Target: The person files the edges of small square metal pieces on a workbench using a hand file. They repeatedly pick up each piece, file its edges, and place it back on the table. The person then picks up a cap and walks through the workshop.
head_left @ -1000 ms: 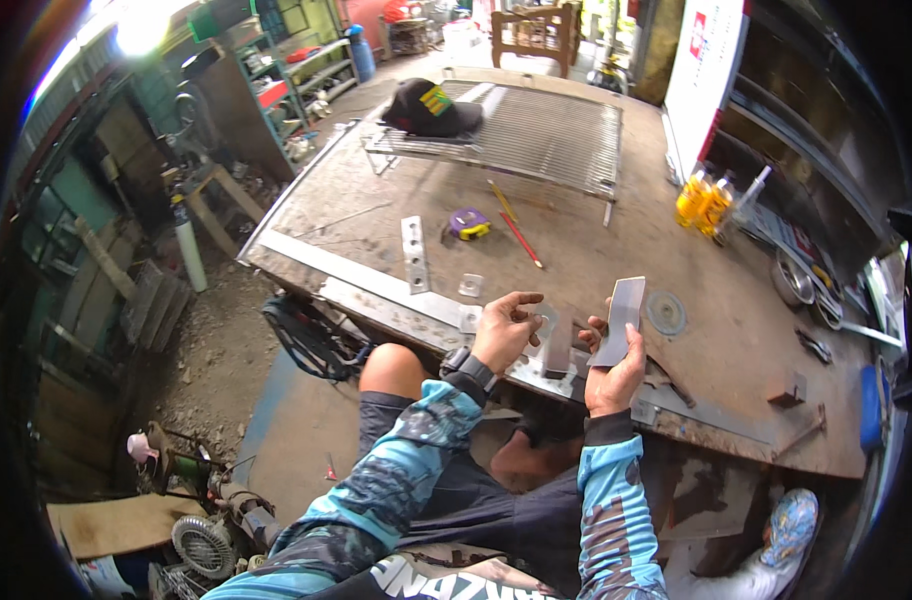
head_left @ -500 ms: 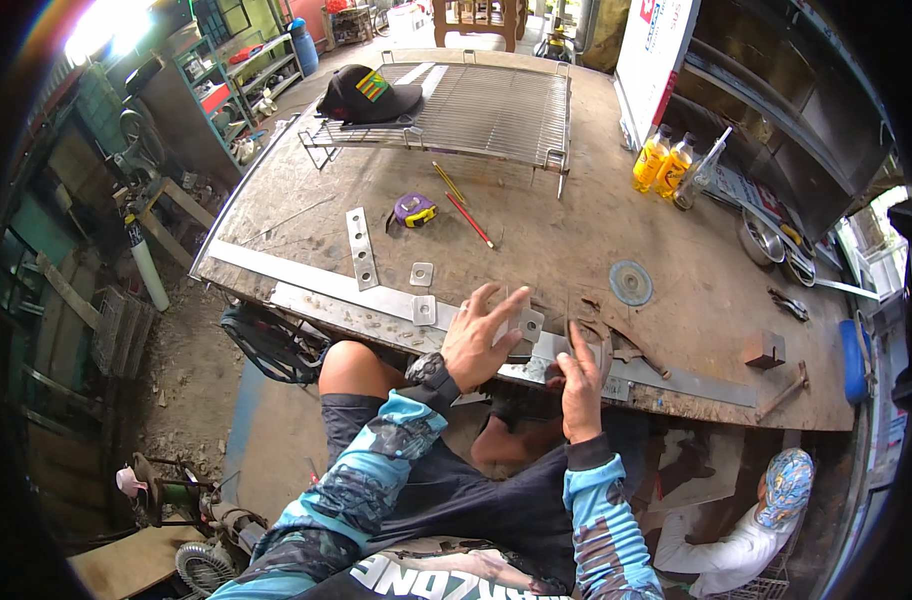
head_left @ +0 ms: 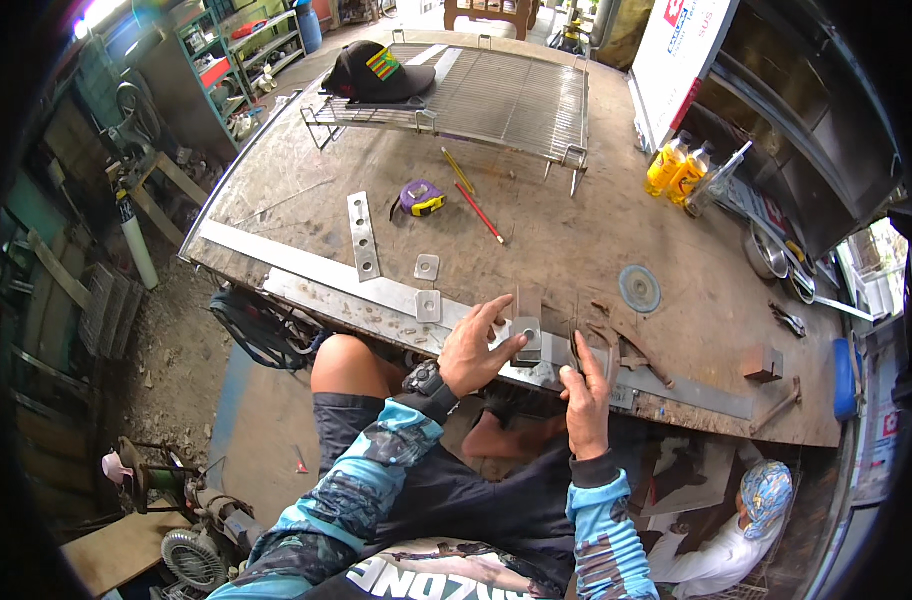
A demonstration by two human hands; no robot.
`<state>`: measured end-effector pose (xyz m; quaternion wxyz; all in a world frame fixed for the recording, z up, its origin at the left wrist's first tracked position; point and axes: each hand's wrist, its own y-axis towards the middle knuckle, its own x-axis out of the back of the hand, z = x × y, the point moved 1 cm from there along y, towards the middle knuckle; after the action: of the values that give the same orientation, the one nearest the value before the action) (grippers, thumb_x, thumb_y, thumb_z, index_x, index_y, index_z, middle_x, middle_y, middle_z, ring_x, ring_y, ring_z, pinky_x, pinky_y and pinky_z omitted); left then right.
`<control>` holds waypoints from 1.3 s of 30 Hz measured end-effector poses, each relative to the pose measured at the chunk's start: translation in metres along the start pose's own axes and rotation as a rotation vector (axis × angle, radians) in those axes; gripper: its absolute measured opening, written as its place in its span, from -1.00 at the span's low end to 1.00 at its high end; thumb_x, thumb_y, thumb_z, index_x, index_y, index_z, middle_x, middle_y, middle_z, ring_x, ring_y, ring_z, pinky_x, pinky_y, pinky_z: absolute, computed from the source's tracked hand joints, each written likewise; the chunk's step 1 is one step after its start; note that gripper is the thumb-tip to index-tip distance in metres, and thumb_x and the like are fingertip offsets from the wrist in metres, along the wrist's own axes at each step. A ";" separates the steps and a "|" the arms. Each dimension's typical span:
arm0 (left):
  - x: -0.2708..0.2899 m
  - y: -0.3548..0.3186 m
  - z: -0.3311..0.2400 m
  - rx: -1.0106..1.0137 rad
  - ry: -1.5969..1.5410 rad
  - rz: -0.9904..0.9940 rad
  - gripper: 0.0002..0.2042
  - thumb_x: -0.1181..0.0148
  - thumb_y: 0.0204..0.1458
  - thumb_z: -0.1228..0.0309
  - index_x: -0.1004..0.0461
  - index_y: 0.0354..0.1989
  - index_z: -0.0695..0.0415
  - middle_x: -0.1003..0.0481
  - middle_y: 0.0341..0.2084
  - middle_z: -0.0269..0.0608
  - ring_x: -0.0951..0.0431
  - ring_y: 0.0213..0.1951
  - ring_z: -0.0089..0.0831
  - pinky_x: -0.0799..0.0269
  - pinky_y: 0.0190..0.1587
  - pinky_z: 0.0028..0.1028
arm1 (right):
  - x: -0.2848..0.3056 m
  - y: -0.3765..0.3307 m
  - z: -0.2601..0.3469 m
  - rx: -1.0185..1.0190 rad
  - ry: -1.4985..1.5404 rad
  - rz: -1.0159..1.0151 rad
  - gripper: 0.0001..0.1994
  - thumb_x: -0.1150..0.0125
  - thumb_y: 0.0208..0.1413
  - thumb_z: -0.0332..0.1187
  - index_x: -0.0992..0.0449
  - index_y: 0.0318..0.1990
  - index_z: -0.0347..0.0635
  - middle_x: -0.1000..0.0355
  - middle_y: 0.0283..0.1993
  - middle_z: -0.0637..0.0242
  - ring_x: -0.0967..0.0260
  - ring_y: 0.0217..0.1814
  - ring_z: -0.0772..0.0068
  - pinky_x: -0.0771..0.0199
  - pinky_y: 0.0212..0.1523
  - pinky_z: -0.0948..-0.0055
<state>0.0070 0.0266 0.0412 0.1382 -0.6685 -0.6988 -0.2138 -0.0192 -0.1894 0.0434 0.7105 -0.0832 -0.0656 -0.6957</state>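
Observation:
My left hand point(head_left: 473, 352) is at the table's near edge, thumb and fingertips pinching the left side of a small square metal plate point(head_left: 529, 346) with a round hole. The plate stands out above a flat metal strip. To its right, my right hand point(head_left: 588, 402) has its thumb bent in and forefinger pointing away; a dark thin thing shows between them, too unclear to name. Left of my left hand lie two similar square plates, a nearer one point(head_left: 428, 306) and a farther one point(head_left: 427, 267). Beyond them lies a strip with several holes point(head_left: 362, 238).
A purple and yellow tape measure point(head_left: 420, 199), a red pencil point(head_left: 480, 213) and a yellow pencil point(head_left: 458, 170) lie mid-table. Behind stands a wire rack point(head_left: 516, 105) with a black cap point(head_left: 376, 75). A grinding disc point(head_left: 639, 289) and a hammer point(head_left: 777, 408) lie rightward. A person point(head_left: 741, 530) sits lower right.
The fingers of my left hand have drawn in from a wider spread onto the square plate. My right hand has shifted slightly toward me. The whole view has tilted a little.

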 end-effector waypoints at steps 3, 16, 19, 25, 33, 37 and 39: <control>-0.015 0.001 0.013 0.209 -0.115 -0.031 -0.51 -0.48 0.06 0.19 -0.52 0.07 0.21 -0.61 -0.38 -0.08 -0.63 -0.34 -0.25 -0.53 -0.28 -0.32 | 0.001 -0.009 0.003 -0.114 0.147 -0.029 -0.40 -0.10 0.26 -0.31 -0.34 0.45 -0.30 -0.38 0.17 0.29 -0.32 -0.17 0.57 -0.40 -0.20 0.55; 0.000 0.016 -0.005 -0.416 0.162 -0.067 -0.81 -0.27 0.03 0.63 -0.57 -0.17 0.18 -0.58 -0.12 -0.10 -0.60 -0.05 0.00 -0.50 0.03 -0.19 | 0.007 -0.028 0.008 -0.167 0.345 -0.096 -0.40 -0.10 0.25 -0.30 -0.36 0.45 -0.23 -0.46 -0.19 0.45 -0.36 -0.22 0.63 -0.39 -0.23 0.59; -0.002 0.004 0.009 -0.445 0.198 0.008 -0.76 -0.20 0.08 0.60 -0.58 -0.07 0.15 -0.55 0.06 -0.10 -0.57 0.08 0.00 -0.47 0.16 -0.17 | 0.006 -0.030 0.009 -0.162 0.352 -0.096 -0.41 -0.09 0.25 -0.32 -0.36 0.45 -0.23 -0.47 -0.16 0.44 -0.37 -0.21 0.64 -0.39 -0.23 0.59; -0.006 -0.011 0.010 -0.343 -0.018 -0.083 -0.67 -0.22 0.21 0.56 -0.55 0.16 0.19 -0.58 0.09 -0.09 -0.66 -0.05 -0.24 -0.61 -0.04 -0.32 | 0.004 -0.029 -0.003 -0.057 0.176 -0.073 -0.42 -0.09 0.24 -0.36 -0.38 0.44 -0.23 -0.50 0.00 0.35 -0.40 -0.13 0.59 -0.43 -0.14 0.55; -0.018 -0.001 0.018 0.225 -0.176 -0.034 -0.55 -0.42 0.12 0.23 -0.54 0.09 0.26 -0.60 -0.50 -0.11 -0.63 -0.42 -0.31 -0.53 -0.32 -0.30 | -0.017 -0.013 0.025 0.384 -0.622 -0.065 -0.48 -0.19 0.21 -0.36 -0.49 0.37 -0.03 -0.20 0.33 -0.23 -0.24 0.35 -0.26 -0.31 0.36 -0.01; -0.020 0.011 0.022 0.282 -0.183 0.005 -0.68 -0.41 0.05 0.25 -0.60 -0.25 0.32 -0.62 -0.52 -0.03 -0.65 -0.43 -0.26 -0.54 -0.33 -0.27 | -0.032 -0.007 0.025 0.384 -0.775 -0.001 -0.49 -0.23 0.15 -0.37 -0.53 0.30 -0.14 -0.19 0.33 -0.29 -0.30 0.28 -0.34 -0.38 0.28 -0.05; -0.026 0.014 0.031 0.282 -0.246 0.042 -0.72 -0.40 0.08 0.32 -0.57 -0.26 0.34 -0.59 -0.52 -0.12 -0.58 -0.46 -0.43 -0.50 -0.39 -0.38 | -0.036 -0.010 0.022 0.407 -0.830 0.003 -0.49 -0.26 0.11 -0.38 -0.55 0.27 -0.19 -0.20 0.33 -0.31 -0.34 0.24 -0.34 -0.41 0.25 -0.06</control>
<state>0.0252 0.0185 0.0032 0.1483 -0.6783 -0.7192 -0.0274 -0.0291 -0.1494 0.0574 0.6268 -0.2135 -0.4799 -0.5755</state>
